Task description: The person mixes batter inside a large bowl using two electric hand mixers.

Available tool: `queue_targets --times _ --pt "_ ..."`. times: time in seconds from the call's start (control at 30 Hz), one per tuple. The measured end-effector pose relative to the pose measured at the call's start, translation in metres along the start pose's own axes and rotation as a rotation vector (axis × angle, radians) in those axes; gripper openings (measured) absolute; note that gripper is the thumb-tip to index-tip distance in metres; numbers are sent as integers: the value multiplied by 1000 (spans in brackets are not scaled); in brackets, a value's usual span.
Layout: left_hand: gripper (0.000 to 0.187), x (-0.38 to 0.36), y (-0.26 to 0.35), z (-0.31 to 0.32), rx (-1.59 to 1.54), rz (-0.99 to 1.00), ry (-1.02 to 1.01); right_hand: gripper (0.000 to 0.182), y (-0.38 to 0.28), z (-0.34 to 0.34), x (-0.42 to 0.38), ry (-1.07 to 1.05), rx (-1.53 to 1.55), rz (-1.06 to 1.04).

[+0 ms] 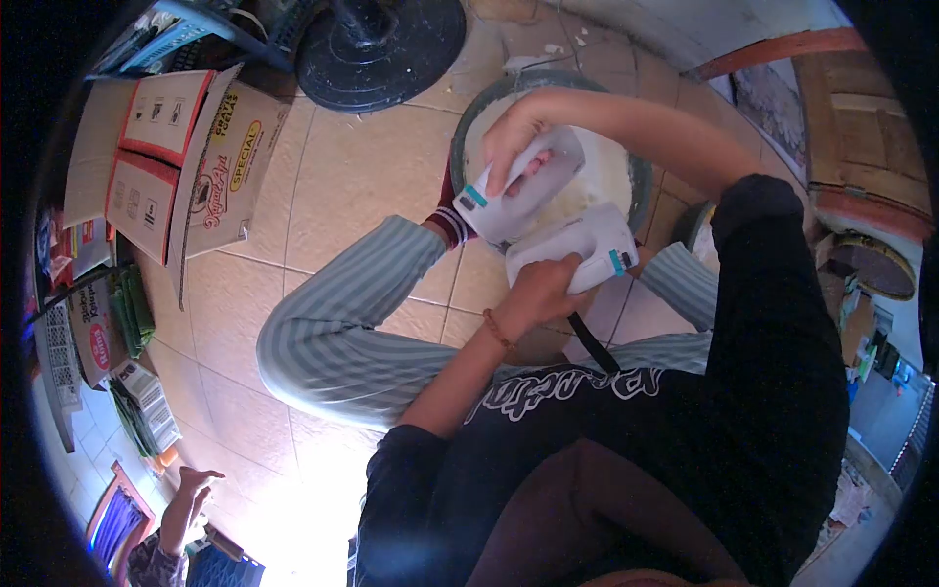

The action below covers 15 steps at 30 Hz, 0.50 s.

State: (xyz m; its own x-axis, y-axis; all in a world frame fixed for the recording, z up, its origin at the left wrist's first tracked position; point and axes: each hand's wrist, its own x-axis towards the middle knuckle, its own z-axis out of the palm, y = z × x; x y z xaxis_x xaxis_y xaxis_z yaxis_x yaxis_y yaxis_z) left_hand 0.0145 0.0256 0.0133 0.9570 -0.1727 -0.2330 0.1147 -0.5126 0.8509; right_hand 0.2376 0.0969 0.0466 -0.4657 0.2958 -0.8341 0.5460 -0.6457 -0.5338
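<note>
Two white electric hand mixers with teal switches are held over a large round tub [642, 186] on the floor. My right hand [515, 135] reaches across from the right and wraps round the handle of the farther mixer [559, 174]. Closer to my body, my left hand [548, 286] is closed round the nearer mixer [577, 245]. A pale, creamy mixture [608, 164] shows in the tub between and beside the mixers. The beaters are hidden below the mixer bodies.
My striped trouser legs [342, 342] are bent on either side of the tub. An open cardboard box [220, 181] stands at the left, with packets beyond it. A black round base [381, 59] is at the top. Another person's hand [191, 494] shows at lower left.
</note>
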Motion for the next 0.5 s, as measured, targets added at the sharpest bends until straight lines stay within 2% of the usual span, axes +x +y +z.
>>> queue_targets --times 0.07,0.17,0.23,0.37,0.5 --pt "55 -2 2 -1 29 3 29 40 13 0 -10 93 165 -74" --pt "50 -7 4 -4 85 22 123 38 25 19 -32 474 376 -183" --pt "43 -8 -4 0 132 88 251 36 50 17 -32 592 520 -236" --pt "44 -13 -4 -9 175 6 257 32 86 30 -49 749 927 -373" --pt "43 -16 -8 -24 208 -67 302 29 128 43 -52 982 1066 -509"
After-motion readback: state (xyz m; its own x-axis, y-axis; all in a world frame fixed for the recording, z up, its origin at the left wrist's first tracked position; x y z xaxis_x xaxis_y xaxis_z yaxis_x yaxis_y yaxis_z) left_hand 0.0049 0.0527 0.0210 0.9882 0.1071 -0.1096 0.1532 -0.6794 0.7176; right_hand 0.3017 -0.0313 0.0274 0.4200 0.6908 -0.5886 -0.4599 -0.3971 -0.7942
